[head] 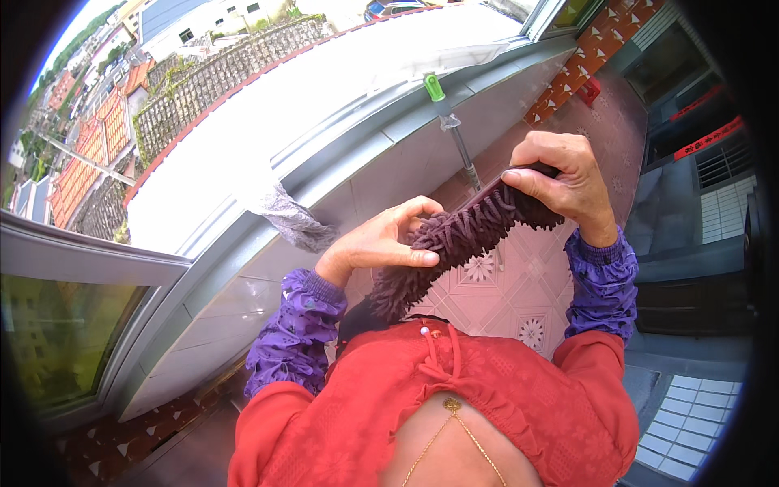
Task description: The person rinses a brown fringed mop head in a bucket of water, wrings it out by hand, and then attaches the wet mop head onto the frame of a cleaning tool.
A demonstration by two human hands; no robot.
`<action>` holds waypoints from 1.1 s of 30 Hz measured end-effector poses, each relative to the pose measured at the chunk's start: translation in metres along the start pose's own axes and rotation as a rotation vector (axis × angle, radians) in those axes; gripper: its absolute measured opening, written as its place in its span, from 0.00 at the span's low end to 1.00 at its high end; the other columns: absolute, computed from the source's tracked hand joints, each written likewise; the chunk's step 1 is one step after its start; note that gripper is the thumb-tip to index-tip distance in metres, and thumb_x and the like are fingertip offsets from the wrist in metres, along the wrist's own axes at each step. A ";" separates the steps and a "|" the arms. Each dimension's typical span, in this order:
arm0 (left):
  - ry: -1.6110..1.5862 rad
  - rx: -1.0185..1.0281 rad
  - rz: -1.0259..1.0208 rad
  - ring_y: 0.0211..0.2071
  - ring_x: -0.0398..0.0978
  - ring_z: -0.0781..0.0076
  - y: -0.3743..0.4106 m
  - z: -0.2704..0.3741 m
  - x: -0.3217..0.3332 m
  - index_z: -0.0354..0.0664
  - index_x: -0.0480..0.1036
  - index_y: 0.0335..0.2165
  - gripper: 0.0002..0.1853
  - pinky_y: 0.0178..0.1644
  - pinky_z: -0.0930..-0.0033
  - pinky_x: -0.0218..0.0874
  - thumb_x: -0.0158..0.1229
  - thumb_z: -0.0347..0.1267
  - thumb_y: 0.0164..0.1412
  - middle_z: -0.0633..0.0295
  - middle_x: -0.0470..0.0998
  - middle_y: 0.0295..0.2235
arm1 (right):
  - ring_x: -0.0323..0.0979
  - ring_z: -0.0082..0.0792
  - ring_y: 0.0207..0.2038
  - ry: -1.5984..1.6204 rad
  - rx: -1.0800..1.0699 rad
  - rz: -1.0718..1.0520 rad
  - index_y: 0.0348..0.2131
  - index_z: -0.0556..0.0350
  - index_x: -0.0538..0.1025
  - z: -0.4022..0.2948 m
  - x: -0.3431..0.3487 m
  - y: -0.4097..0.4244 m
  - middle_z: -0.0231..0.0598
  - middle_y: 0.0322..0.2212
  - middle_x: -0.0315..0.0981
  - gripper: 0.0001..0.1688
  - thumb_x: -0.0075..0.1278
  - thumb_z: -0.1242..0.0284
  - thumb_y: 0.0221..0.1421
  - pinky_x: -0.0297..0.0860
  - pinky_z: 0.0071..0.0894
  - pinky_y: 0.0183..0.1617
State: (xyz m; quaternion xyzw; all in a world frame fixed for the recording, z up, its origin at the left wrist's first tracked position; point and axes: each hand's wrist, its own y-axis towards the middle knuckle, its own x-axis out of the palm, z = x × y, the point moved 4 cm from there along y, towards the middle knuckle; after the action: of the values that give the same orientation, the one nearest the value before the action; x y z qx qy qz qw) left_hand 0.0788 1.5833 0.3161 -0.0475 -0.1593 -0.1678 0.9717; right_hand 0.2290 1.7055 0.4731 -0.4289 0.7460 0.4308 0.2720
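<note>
A dark purple chenille mop pad (pixel 468 234) is stretched between my two hands, its shaggy strands facing me. My right hand (pixel 563 176) pinches its upper right end, the thumb on the near side. My left hand (pixel 389 237) grips it nearer the lower left end, with the thumb across the strands and the fingers partly hidden behind. Beyond the pad, a mop pole (pixel 465 149) with a green handle end (pixel 434 88) leans against the window ledge. The pole's lower end is hidden behind the pad and my hands.
A grey cloth (pixel 292 219) hangs over the tiled window ledge (pixel 371 149), left of my left hand. An open window pane (pixel 73 329) stands at the left. Pink patterned tiles (pixel 481 268) cover the floor. A red stool (pixel 588 91) sits farther along the wall.
</note>
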 end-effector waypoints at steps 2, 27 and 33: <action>0.012 0.028 -0.088 0.43 0.68 0.77 0.018 -0.027 -0.015 0.36 0.67 0.47 0.27 0.50 0.71 0.60 0.65 0.37 0.52 0.66 0.73 0.40 | 0.67 0.26 0.21 -0.030 0.004 -0.039 0.24 0.62 0.73 0.007 -0.017 0.012 0.35 0.18 0.69 0.09 0.60 0.76 0.45 0.64 0.23 0.26; 0.483 -0.104 0.218 0.25 0.68 0.82 0.043 -0.005 -0.114 0.36 0.74 0.31 0.10 0.30 0.73 0.62 0.60 0.32 0.53 0.67 0.72 0.23 | 0.63 0.34 0.23 -0.423 0.123 -0.305 0.22 0.61 0.68 0.118 -0.106 0.057 0.38 0.19 0.62 0.13 0.57 0.73 0.44 0.61 0.30 0.27; 0.131 0.135 0.475 0.26 0.65 0.88 0.012 0.052 -0.127 0.38 0.73 0.30 0.10 0.29 0.82 0.57 0.58 0.36 0.58 0.74 0.69 0.24 | 0.59 0.19 0.21 0.053 0.430 -0.532 0.20 0.60 0.69 0.181 -0.081 0.034 0.28 0.16 0.61 0.17 0.56 0.65 0.48 0.57 0.24 0.23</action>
State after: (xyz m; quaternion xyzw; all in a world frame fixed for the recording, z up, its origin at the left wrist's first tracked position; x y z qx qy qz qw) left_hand -0.0462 1.6415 0.3238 -0.0077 -0.0913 0.0737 0.9931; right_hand 0.2457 1.9058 0.4629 -0.5521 0.6887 0.1663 0.4396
